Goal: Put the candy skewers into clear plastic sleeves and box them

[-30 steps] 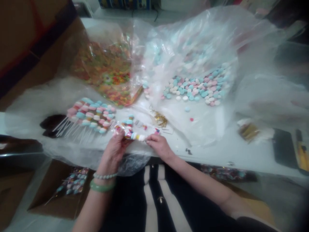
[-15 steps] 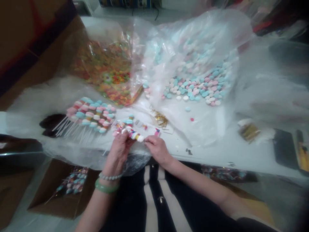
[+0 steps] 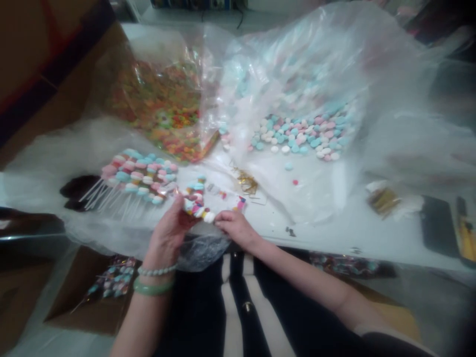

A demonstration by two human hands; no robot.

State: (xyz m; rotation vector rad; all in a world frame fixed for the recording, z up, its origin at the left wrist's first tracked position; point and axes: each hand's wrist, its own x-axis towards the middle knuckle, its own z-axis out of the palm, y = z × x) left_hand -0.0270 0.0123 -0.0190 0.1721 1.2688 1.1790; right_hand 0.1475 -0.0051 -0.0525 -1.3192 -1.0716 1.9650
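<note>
In my left hand (image 3: 171, 225) is a candy skewer (image 3: 201, 211) of white, pink and yellow pieces, its fingers wrapped round one end. My right hand (image 3: 236, 229) is closed in a pinch at the skewer's other end, by a white piece; exactly what the fingertips grip is hidden. Just behind the hands lie another short candy stack (image 3: 198, 184) and small printed labels (image 3: 241, 202). To the left a row of candy skewers (image 3: 139, 173) in pink, blue and white rests with its white sticks towards me. Gold twist ties (image 3: 247, 182) lie beyond my right hand.
A clear bag of orange and green gummies (image 3: 167, 99) lies at the back left. Pastel round candies (image 3: 297, 134) spill from clear plastic at the back right. An open carton (image 3: 89, 307) with wrapped skewers stands below the table edge. A dark flat object (image 3: 439, 228) lies far right.
Both hands have shifted slightly left with the skewer, the left one further and a little towards me. The skewer now tilts down more to the right.
</note>
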